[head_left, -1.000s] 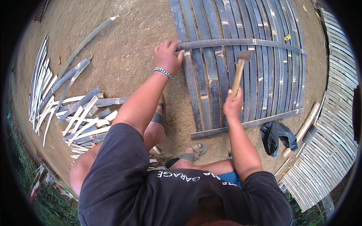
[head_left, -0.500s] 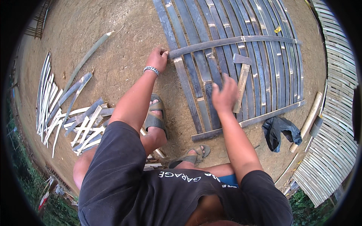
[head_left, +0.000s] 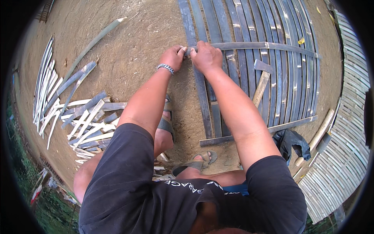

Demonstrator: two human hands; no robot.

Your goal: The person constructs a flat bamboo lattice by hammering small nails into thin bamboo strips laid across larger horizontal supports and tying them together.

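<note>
My left hand (head_left: 172, 58), with a braided bracelet at its wrist, is closed at the left end of a bamboo cross strip (head_left: 249, 45). Close beside it my right hand (head_left: 207, 57) grips the same strip; its fingertips are partly hidden. The strip lies crosswise over a panel of long dark bamboo slats (head_left: 244, 74), set side by side with narrow gaps. A second cross strip (head_left: 257, 132) runs along the panel's near edge. On the slats right of my right forearm rests a hatchet-like tool with a metal head (head_left: 263, 66) and a wooden handle (head_left: 261, 89).
Split bamboo pieces (head_left: 91, 128) are heaped on the dirt ground at left, with a long curved strip (head_left: 91, 48) beyond. A black plastic bag (head_left: 290, 142) lies by the panel's near right corner. Farther right are a bamboo pole (head_left: 316, 136) and a pale slatted bamboo surface (head_left: 335, 156).
My right hand has moved up and left from beside the hatchet-like tool to the cross strip. My left hand stays at the strip's end. The whole view has shifted slightly.
</note>
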